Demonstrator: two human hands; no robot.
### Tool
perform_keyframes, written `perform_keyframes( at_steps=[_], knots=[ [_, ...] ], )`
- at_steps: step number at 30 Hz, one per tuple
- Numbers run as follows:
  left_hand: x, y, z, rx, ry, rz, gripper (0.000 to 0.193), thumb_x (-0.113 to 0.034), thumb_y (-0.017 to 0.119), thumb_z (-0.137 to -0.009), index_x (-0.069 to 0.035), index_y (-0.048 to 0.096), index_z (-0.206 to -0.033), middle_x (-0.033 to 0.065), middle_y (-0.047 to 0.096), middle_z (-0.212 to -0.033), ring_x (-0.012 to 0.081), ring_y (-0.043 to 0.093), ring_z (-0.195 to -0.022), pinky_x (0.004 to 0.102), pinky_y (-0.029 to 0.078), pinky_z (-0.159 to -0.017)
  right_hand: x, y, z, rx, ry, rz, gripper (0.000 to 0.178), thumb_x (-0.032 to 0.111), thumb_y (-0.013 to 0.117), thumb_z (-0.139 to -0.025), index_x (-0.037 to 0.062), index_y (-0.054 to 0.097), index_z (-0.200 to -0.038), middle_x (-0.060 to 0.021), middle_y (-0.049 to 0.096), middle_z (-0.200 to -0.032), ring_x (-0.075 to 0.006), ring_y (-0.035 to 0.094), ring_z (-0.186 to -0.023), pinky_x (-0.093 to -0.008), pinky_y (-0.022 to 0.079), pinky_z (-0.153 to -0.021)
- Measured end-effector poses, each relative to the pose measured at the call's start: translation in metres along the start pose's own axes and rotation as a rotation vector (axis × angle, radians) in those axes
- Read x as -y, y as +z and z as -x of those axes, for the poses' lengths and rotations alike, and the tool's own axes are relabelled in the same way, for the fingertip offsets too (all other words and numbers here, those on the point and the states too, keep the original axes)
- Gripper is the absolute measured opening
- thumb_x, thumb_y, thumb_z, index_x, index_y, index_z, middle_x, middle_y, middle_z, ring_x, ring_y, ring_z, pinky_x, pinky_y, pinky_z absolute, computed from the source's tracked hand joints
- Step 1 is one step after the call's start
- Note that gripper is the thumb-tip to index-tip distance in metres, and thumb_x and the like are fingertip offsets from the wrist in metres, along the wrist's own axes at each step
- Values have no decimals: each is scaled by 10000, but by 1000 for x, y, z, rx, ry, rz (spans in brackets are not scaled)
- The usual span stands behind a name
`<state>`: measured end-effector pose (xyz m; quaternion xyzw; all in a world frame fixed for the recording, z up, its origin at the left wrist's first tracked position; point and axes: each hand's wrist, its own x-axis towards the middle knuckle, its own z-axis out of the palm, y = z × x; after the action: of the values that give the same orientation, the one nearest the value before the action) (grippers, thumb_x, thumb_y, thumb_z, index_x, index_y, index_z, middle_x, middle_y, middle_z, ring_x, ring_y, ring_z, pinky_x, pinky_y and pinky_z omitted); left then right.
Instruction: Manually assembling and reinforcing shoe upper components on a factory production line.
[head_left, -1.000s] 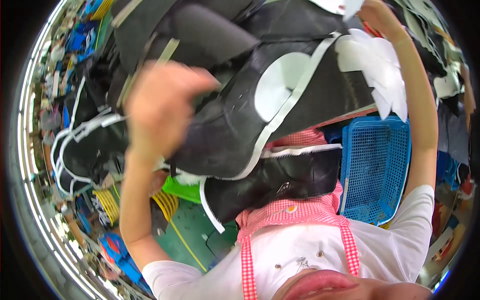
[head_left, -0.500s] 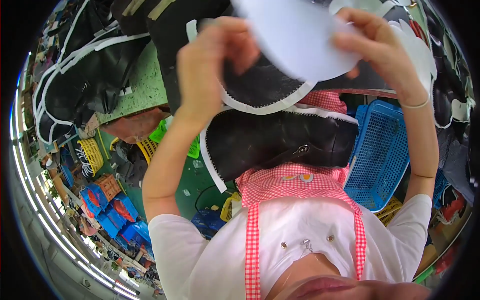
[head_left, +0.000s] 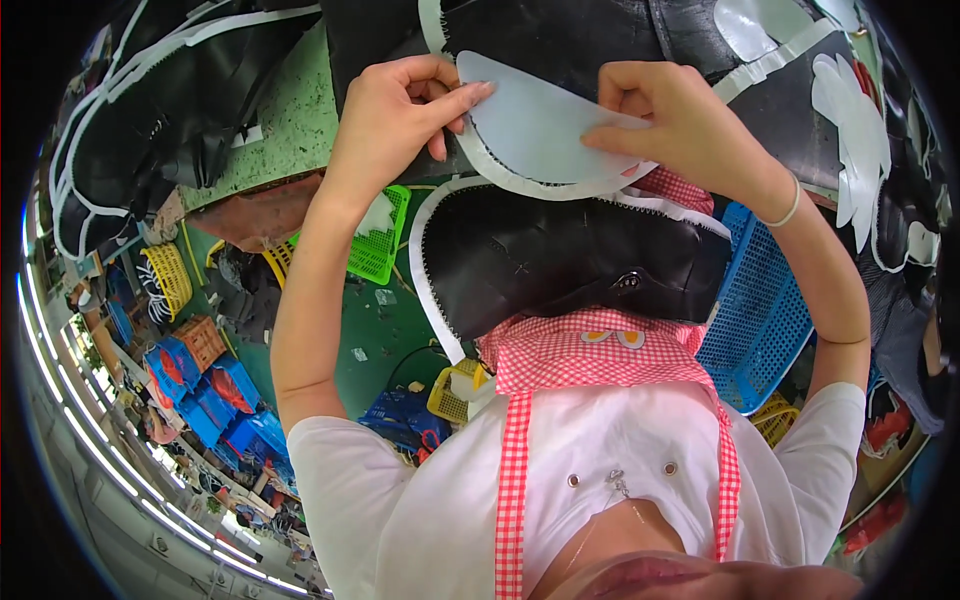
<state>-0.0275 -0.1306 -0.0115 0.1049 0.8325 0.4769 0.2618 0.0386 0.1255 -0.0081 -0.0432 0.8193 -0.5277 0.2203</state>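
My left hand [head_left: 400, 120] pinches the left corner of a thin white half-round sheet piece [head_left: 545, 125]. The thumb and fingers of my right hand [head_left: 680, 125] close on the sheet's right end. This sheet lies over the toothed curved edge of a black leather shoe upper piece [head_left: 570, 30], which has a white border strip and rests on the bench. Across my lap, on a red checked apron [head_left: 580, 360], lies another black leather piece [head_left: 560, 260] with the same white border. What lies beneath the sheet is mostly hidden.
More white-edged black leather pieces [head_left: 140, 150] are piled at the left on a green worktop [head_left: 295, 130]. Several white cut pieces [head_left: 860, 150] lie at the right. A blue plastic basket [head_left: 760, 310] stands right of my lap; a green basket [head_left: 385, 240] sits on the floor at left.
The white sheet has come down and toward me, onto the leather's curved edge. My left hand, formerly apart from it, now grips its left corner. My right hand has lowered with the sheet.
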Motion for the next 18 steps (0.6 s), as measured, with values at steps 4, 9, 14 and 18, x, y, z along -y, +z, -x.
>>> perform_keyframes(
  at_steps=[4, 9, 14, 18],
  knots=[
    [-8, -3, 2, -97, 119, -465, 308, -328, 777, -813, -46, 663, -762, 54, 592, -578, 157, 613, -519, 300, 455, -509, 25, 6, 1, 5, 37, 667, 258, 176, 766, -711, 30, 616, -863, -112, 691, -817, -327, 670, -756, -354, 558, -702],
    [-50, 30, 15, -81, 349, -446, 270, -209, 768, -796, -75, 537, -751, 56, 513, -579, 240, 539, -509, 371, 438, -514, -14, 29, 55, -185, -512, 677, 727, 267, 819, -668, 4, 507, -1269, -145, 600, -1243, -348, 555, -1186, -439, 452, -1018],
    [-87, 130, -56, -220, 975, -570, 673, -385, 769, -758, -45, 528, -1287, 190, 559, -1268, 356, 523, -1193, 451, 422, -1005, -26, 21, 62, -34, -508, 431, 503, 233, 739, -799, 30, 601, -1238, -172, 588, -1296, -360, 534, -1216, -452, 434, -1030],
    [-73, 145, -101, -332, 943, -860, 491, -350, 687, -855, -33, 610, -1221, 191, 645, -1199, 344, 596, -1130, 428, 477, -938, -24, -13, 85, -38, -357, 66, 175, 79, 671, -887, 25, 716, -1047, -112, 708, -995, -272, 672, -929, -347, 536, -830]
  ],
)
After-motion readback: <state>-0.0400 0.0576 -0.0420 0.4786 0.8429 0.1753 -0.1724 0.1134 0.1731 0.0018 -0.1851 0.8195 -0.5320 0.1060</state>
